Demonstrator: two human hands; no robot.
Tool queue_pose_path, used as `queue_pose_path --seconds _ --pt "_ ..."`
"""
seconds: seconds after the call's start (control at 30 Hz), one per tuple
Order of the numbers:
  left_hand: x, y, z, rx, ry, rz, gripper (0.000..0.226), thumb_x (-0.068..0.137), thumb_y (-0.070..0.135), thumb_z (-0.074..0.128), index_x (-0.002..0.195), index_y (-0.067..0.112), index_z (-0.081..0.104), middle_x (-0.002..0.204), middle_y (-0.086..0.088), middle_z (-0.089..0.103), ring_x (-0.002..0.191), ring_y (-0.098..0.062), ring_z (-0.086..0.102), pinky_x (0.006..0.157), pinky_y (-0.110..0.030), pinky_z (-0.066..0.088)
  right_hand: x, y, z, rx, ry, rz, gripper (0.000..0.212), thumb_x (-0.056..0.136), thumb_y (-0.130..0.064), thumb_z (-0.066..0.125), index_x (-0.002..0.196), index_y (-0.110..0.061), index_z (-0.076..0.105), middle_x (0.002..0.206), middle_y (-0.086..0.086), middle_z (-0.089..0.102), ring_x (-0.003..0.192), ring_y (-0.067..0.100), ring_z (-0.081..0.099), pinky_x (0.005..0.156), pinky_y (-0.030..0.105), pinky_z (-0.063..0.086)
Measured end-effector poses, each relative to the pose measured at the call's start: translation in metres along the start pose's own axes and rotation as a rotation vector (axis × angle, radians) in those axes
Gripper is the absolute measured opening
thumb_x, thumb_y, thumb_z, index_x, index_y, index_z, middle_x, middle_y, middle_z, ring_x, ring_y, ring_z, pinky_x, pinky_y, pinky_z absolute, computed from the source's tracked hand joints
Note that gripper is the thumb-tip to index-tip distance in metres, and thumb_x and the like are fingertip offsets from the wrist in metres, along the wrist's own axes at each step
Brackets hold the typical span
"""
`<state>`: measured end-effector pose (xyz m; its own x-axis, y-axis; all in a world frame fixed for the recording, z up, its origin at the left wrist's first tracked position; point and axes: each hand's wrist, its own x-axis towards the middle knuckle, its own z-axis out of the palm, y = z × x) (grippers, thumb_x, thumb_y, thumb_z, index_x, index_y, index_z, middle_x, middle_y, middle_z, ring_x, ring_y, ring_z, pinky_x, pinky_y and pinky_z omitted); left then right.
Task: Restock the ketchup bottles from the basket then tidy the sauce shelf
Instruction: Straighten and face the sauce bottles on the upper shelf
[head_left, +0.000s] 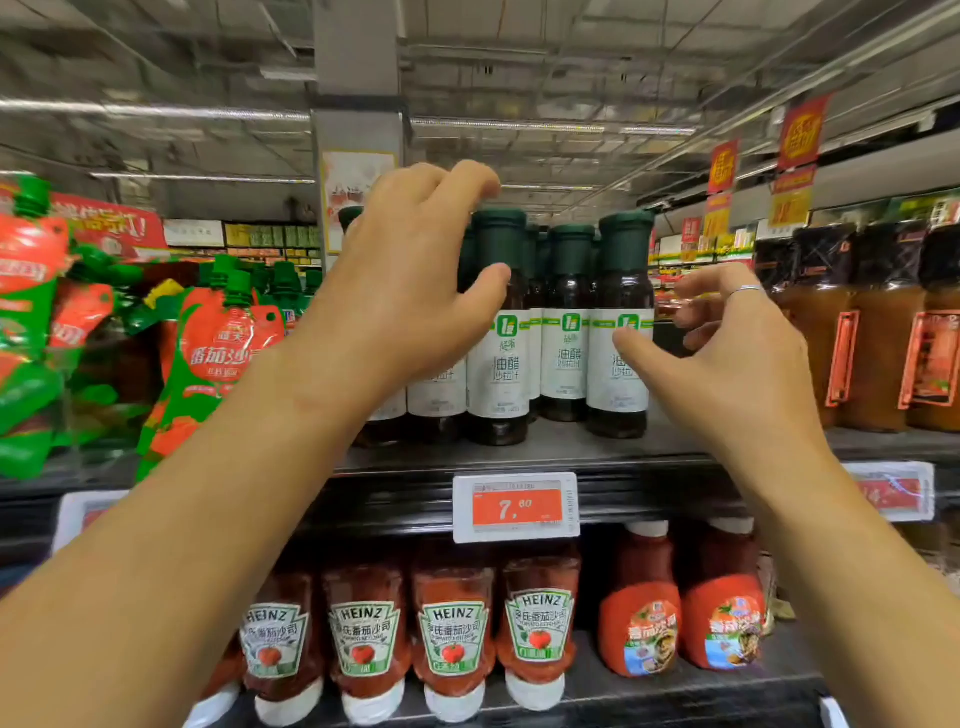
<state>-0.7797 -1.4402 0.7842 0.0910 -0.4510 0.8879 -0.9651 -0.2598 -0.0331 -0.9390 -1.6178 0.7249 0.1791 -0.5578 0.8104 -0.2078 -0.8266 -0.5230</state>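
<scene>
**Green-capped dressing bottles get straightened on the sauce shelf**

Green caps mark a cluster of dark dressing bottles on the upper shelf, where a person works with both arms raised. The left hand curls over the front-left bottle, fingers at the cap and thumb against the neck; whether it truly grips or only touches cannot be told for certain. The right hand hangs just beside the front-right bottle, fingers loosely curled and holding nothing, thumb near the white label.

Below, behind an orange price tag, Heinz ketchup bottles stand cap-down in a full front row next to two red squeeze bottles. The basket is out of view. Restocking appears finished, and the tidying step looks to be in hand.

Doing it well likely means steadying each glass bottle low on the body rather than by the cap alone, sliding it forward upright until it sits flush with the shelf edge, and turning labels outward. The front-left bottle stands slightly ahead of its neighbours, so evening the line matters. Tall, narrow glass tips easily; nudging one could knock those packed behind. Red-and-green ketchup pouches to the left lean untidily and may need attention too.
</scene>
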Motion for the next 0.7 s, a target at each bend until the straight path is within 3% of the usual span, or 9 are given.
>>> queue_pose_path --seconds 0.1,0.2,0.27,0.37,0.5,0.6,0.7 --pt "0.032 0.001 0.010 0.066 -0.087 0.043 0.057 0.093 0.044 0.057 0.143 0.022 0.043 0.139 -0.005 0.050 0.136 -0.025 0.036 0.109 -0.042 0.035 0.004 0.016 0.003 0.072 -0.184 0.146 0.069 0.071 -0.052 0.083 0.128 -0.036 0.048 0.106 -0.017 0.060 0.094 0.005 0.062 0.077 0.027 0.047" --pt "0.042 0.002 0.022 0.198 -0.166 0.088 0.061 0.098 0.048 0.047 0.151 0.020 0.034 0.144 -0.008 0.047 0.138 -0.029 0.035 0.109 -0.053 0.034 0.002 0.027 0.015 0.132 -0.318 0.154 0.079 0.074 -0.042 0.085 0.142 -0.031 0.045 0.098 -0.024 0.062 0.085 -0.009 0.064 0.071 0.017 0.048" --pt "0.040 0.002 0.029 0.266 -0.196 0.109 0.060 0.100 0.048 0.042 0.151 0.018 0.034 0.143 -0.008 0.048 0.135 -0.030 0.039 0.108 -0.052 0.033 0.001 0.030 0.020 0.090 -0.307 0.135 0.073 0.076 -0.039 0.083 0.139 -0.032 0.046 0.089 -0.028 0.062 0.078 -0.016 0.063 0.059 0.005 0.043" --pt "0.036 -0.003 0.032 0.317 -0.189 0.110 0.061 0.098 0.049 0.043 0.151 0.022 0.032 0.144 -0.006 0.049 0.135 -0.031 0.039 0.107 -0.055 0.032 0.002 0.030 0.022 0.065 -0.296 0.142 0.069 0.078 -0.035 0.083 0.136 -0.034 0.046 0.083 -0.029 0.060 0.073 -0.026 0.057 0.055 0.004 0.038" --pt "0.039 -0.011 0.029 0.380 -0.176 0.116 0.067 0.093 0.058 0.042 0.150 0.025 0.030 0.140 -0.007 0.052 0.132 -0.034 0.042 0.103 -0.060 0.034 0.004 0.030 0.022 0.032 -0.316 0.154 0.061 0.078 -0.038 0.084 0.126 -0.035 0.049 0.081 -0.026 0.059 0.073 -0.013 0.058 0.059 0.010 0.038" --pt "0.036 -0.017 0.029 0.343 -0.234 0.133 0.079 0.090 0.067 0.042 0.155 0.025 0.023 0.147 -0.006 0.045 0.135 -0.033 0.039 0.107 -0.058 0.031 0.004 0.029 0.022 0.003 -0.308 0.147 0.056 0.077 -0.041 0.085 0.119 -0.038 0.048 0.077 -0.028 0.056 0.070 -0.014 0.054 0.057 0.010 0.035" --pt "0.035 -0.022 0.027 0.320 -0.291 0.175 0.097 0.082 0.074 0.049 0.158 0.025 0.014 0.155 -0.004 0.036 0.140 -0.032 0.033 0.111 -0.056 0.028 0.004 0.028 0.022 -0.008 -0.303 0.144 0.058 0.077 -0.041 0.085 0.124 -0.035 0.051 0.081 -0.026 0.057 0.071 -0.013 0.053 0.056 0.011 0.034"
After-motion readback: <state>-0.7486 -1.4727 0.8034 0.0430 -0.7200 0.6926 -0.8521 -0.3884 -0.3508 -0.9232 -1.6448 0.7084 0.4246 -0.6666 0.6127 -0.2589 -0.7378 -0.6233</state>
